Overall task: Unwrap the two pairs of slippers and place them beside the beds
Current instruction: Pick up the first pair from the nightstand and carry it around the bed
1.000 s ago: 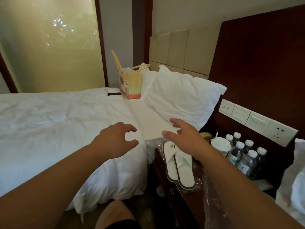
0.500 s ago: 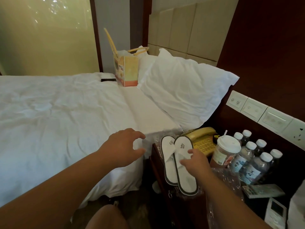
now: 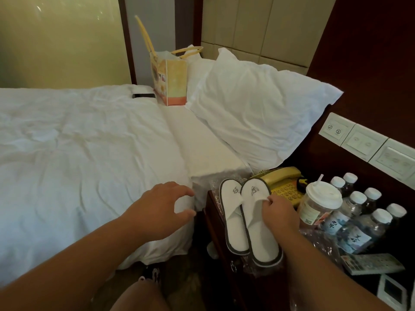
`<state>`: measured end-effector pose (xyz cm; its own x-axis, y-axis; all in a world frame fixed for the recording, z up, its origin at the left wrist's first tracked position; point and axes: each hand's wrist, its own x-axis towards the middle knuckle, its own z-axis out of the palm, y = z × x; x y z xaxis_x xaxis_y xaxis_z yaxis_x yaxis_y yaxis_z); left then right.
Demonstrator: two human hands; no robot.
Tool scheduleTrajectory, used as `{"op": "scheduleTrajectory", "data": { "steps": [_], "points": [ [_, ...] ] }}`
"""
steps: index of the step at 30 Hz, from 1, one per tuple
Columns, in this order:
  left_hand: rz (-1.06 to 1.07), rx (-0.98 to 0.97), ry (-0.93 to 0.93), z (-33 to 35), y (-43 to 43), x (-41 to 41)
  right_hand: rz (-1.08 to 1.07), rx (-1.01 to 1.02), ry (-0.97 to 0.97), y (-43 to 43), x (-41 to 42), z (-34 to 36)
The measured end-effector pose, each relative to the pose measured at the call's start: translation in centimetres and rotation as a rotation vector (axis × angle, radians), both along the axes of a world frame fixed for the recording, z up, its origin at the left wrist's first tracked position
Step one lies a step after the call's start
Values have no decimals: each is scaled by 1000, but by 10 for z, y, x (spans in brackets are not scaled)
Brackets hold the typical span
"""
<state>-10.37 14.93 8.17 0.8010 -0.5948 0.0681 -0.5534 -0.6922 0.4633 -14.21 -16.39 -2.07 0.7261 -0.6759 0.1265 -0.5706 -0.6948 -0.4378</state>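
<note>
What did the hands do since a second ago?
The right hand came down from the air and now pinches the upper edge of the slipper nearer the phone. The left hand still hovers open over the edge of the bed, holding nothing. The other slipper lies beside the first on the nightstand, as before.
</note>
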Motion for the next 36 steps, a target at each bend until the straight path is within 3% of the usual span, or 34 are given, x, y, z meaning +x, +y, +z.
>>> {"op": "scheduleTrajectory", "data": {
  "steps": [6,10,17,26,29,33,36],
  "points": [
    [-106,-166,117,14,-52,-27,62,5,-325,35,-15,53],
    [-88,-211,196,12,-73,-43,175,171,-555,77,-26,89],
    [-146,-369,-56,25,-53,-56,355,387,-768,140,-35,126],
    [-82,-375,-397,43,1,-47,627,425,-706,184,-37,156],
    [-22,-303,-451,47,12,-42,694,299,-640,187,-36,161],
    [133,-162,-562,54,15,-37,633,158,-761,200,-35,162],
    [103,-264,-429,63,14,-49,471,250,-783,217,-32,162]
  ]
}}
